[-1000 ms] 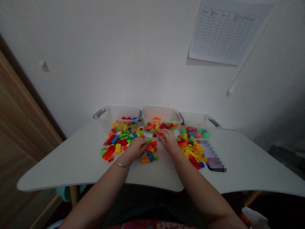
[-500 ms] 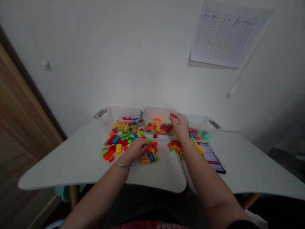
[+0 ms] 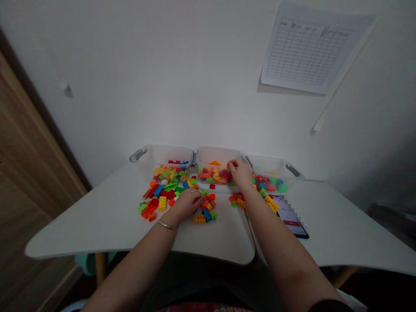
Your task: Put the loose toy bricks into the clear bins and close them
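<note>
My right hand [image 3: 241,173] is at the front right of the middle clear bin [image 3: 221,151]. Its fingertips pinch a small orange toy brick [image 3: 229,165], mostly covered by the fingers. Lower and to the left, my left hand [image 3: 188,202] rests over the loose bricks with its fingers curled together; what they hold, if anything, is hidden. Beside those fingertips lie orange and red bricks [image 3: 208,203], and just below are a blue brick [image 3: 206,214] and a yellow-orange brick [image 3: 199,219]. More mixed bricks [image 3: 162,203] spread left of this hand.
A left clear bin [image 3: 169,152] and a right clear bin [image 3: 269,162] flank the middle one, both holding colourful pieces. Right of my forearm lies a tablet [image 3: 292,221], with a yellow brick [image 3: 271,203] by its edge. The white table [image 3: 97,221] has a rounded front edge.
My right hand has come down and slightly left, bringing the orange brick from above the middle bin's rim to its front right. My left hand stays in place.
</note>
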Available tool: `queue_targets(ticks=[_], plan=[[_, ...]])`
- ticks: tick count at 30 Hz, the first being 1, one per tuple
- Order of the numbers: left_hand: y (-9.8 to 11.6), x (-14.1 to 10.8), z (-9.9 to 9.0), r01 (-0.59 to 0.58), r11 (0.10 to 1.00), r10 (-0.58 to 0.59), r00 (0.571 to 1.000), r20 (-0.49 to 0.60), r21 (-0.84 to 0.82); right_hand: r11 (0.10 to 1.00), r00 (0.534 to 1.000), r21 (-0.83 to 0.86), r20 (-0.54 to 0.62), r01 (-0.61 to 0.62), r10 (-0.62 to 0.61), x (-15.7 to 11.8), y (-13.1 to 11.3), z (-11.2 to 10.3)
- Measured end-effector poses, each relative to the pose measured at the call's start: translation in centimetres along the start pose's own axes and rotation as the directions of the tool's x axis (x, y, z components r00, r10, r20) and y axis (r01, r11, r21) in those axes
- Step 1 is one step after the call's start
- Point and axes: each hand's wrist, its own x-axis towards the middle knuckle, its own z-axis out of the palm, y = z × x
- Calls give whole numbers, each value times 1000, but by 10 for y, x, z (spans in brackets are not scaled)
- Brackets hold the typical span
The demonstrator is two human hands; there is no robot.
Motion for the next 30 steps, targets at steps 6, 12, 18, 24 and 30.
queue_targets(ticks=[6, 12, 18, 24, 30], plan=[[3, 1, -1, 9, 1000, -9, 1000, 2, -11, 997, 999, -72, 43, 35, -32, -4, -1, 2], [2, 0, -1, -1, 1000, 1, 1000, -3, -13, 989, 989, 32, -49, 143, -141, -12, 10, 3], [1, 0, 1, 0, 1000, 0, 1000, -12, -16, 967, 975, 132, -77, 220, -211, -17, 20, 4], [1, 0, 1, 0, 1000, 0, 1000, -11, -14, 939, 944, 99, -53, 330, -326, -25, 26, -1], [1, 0, 1, -10, 1000, 10, 1000, -4, 2, 914, 907, 47, -153, 402, -391, -54, 12, 2]])
